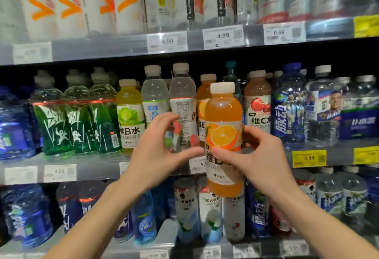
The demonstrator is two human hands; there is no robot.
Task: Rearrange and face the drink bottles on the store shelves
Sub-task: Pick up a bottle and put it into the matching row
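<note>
An orange vitamin drink bottle [224, 131] with a white cap and an orange-slice label is held upright in front of the middle shelf; my right hand [258, 156] grips its lower half from the right. My left hand [158, 152] curls around a clear bottle [182, 103] standing on the middle shelf, whose label shows its barcode side. Another orange bottle [205, 94] stands behind the held one. A yellow-green grape bottle [130, 115] and a second clear bottle [154, 98] stand to the left, a red cherry-label bottle [258, 103] to the right.
Green bottles [73, 119] and large blue jugs [14, 125] fill the middle shelf's left, blue-label bottles [289, 107] its right. The shelf edge [98, 170] carries price tags. Orange-arrow bottles [125, 6] line the top shelf. White and blue bottles [205, 211] stand on the lower shelf.
</note>
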